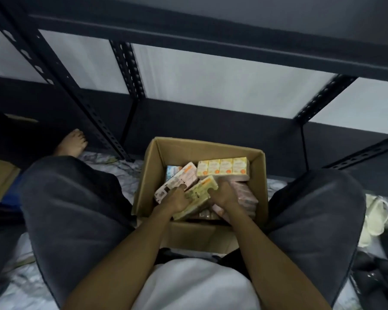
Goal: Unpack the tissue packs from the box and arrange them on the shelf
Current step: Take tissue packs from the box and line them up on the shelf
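An open brown cardboard box [202, 151] sits on the floor before a dark metal shelf [211, 36]. Inside, tissue packs lie jumbled: a yellow multipack [223, 167] flat at the back, a pink-white pack [177, 182] tilted left, a yellow-green pack [199, 195] slanted in the middle, pink packs [244, 193] stacked right

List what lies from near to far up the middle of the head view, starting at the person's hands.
Left hand and right hand gripping a yellow tissue pack → row of yellow-and-orange tissue packs → far wall of the cardboard box → dark lower shelf → dark beam of the upper shelf.
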{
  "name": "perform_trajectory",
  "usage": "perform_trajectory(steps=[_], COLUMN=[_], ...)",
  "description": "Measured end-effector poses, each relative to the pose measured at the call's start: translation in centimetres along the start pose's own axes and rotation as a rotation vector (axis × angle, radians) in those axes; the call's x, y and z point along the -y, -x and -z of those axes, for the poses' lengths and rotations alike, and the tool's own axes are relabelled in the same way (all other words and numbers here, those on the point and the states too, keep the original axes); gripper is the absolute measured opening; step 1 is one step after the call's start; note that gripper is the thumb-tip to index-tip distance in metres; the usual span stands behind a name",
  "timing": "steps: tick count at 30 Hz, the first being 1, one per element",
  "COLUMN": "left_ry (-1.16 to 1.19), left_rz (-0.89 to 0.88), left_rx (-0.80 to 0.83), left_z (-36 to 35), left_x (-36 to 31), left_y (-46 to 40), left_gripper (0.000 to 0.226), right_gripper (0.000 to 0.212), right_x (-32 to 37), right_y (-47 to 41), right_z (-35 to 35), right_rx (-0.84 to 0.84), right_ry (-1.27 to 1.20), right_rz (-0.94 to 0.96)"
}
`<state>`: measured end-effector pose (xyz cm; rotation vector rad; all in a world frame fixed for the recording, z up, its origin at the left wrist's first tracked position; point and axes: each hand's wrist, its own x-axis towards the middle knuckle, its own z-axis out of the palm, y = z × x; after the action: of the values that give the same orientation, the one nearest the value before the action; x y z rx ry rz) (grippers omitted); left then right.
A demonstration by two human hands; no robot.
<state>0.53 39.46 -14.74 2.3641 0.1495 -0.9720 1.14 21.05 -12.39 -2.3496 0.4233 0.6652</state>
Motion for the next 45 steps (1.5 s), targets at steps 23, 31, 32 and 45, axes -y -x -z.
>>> perform_trajectory(steps=[23,31,32,45], left_ry=[-0.074,0.071,0.061,0.212], left_rz=[0.001,0.025,0.023,0.042], left_rx=[0.012,0.008,0.001,-0.408], left_z=[-2.5,-0.9,-0.4,5.6], left_x=[-1.7,-1.3,-1.3,-1.1], left_y=[-3.2,-2.6,-2.2,-0.3], left_gripper=[0.050,0.048,0.049,0.046], right_gripper=[0.040,0.023,0.018,0.076], right_x=[0.1,1.2,1.3,-0.2], right_y=[-6.6,-7.0,-6.8,-5.7], right_z=[5.0,7.2,7.1,7.3], right_rx=[-0.242,-0.128,-0.094,0.166], right_ry=[0.678,0.450,0.460,0.263], right_rz=[0.083,0.024,0.002,-0.155])
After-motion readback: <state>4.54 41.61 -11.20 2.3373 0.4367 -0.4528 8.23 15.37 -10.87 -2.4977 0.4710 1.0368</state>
